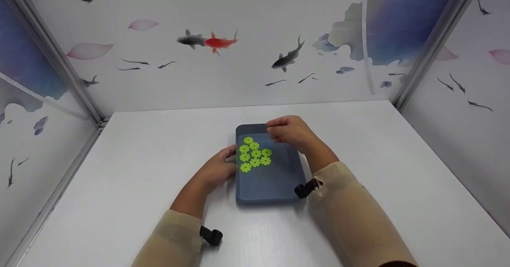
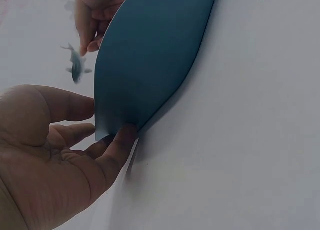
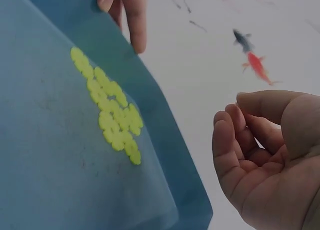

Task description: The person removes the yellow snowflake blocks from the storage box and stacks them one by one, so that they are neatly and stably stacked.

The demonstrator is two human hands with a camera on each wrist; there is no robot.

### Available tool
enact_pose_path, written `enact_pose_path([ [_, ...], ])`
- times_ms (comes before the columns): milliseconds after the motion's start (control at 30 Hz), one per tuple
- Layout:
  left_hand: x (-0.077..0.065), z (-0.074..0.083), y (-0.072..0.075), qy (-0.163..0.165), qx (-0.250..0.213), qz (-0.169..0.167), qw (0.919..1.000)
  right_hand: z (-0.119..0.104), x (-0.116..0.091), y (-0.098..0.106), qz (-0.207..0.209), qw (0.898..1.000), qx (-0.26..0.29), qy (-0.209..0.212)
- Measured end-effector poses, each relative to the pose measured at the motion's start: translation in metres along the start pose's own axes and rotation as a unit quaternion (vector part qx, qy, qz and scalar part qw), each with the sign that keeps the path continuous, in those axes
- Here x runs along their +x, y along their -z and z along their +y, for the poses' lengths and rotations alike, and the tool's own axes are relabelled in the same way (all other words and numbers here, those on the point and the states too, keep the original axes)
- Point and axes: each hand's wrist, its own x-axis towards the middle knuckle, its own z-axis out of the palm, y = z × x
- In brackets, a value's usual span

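A shallow blue-grey tray (image 1: 275, 185) is in front of me, holding a cluster of flat lime-green snowflake discs (image 1: 255, 154) toward its left side. My left hand (image 1: 217, 167) grips the tray's left edge; in the left wrist view, the fingers (image 2: 120, 142) press against its side wall. Over the far right corner of the tray is my right hand (image 1: 291, 132). The right wrist view shows that hand (image 3: 270, 150) just outside the rim, its fingers curled and the thumb tip meeting a fingertip, with nothing visible in the pinch.
The tray is over a white tabletop (image 1: 119, 179). White panels (image 1: 247, 87) printed with fish and petals stand behind and at both sides, with metal posts (image 1: 79, 71) at the corners. Each sleeve carries a small black wrist camera (image 1: 215, 237).
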Motion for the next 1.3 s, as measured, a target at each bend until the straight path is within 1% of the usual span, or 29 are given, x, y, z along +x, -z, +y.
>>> enact_pose_path([
  [100, 0.001, -0.001, 0.0, -0.002, -0.001, -0.003, 1.0, 0.005, 0.007, -0.002, -0.012, 0.998, -0.051, -0.016],
  [167, 0.001, -0.002, 0.0, -0.002, -0.004, -0.005, 1.0, 0.008, 0.011, -0.003, -0.022, 0.997, -0.077, -0.018],
  [367, 0.004, -0.004, 0.0, -0.005, -0.019, -0.01, 0.9998, 0.017, 0.018, -0.004, -0.06, 0.993, -0.101, -0.018],
  [433, 0.004, -0.005, 0.0, -0.005, -0.021, -0.01, 0.9997, 0.02, 0.02, -0.005, -0.066, 0.991, -0.116, -0.022],
  [533, 0.005, -0.004, 0.0, -0.005, -0.02, -0.011, 0.9997, 0.021, 0.023, -0.006, -0.069, 0.986, -0.152, -0.027],
  [667, 0.005, -0.004, 0.0, -0.003, -0.027, -0.013, 0.9996, 0.021, 0.025, -0.007, -0.076, 0.976, -0.203, -0.038],
  [767, 0.004, -0.003, 0.0, 0.001, -0.025, -0.011, 0.9996, 0.021, 0.027, -0.007, -0.088, 0.969, -0.228, -0.047],
  [1000, 0.003, 0.0, 0.0, 0.004, -0.019, -0.013, 0.9997, 0.021, 0.029, -0.006, -0.104, 0.957, -0.264, -0.065],
  [1100, 0.003, 0.0, 0.0, 0.009, -0.016, -0.009, 0.9998, 0.021, 0.03, -0.006, -0.114, 0.955, -0.266, -0.064],
  [1300, 0.003, -0.001, 0.0, 0.009, -0.006, -0.005, 0.9999, 0.023, 0.031, -0.008, -0.129, 0.956, -0.26, -0.045],
])
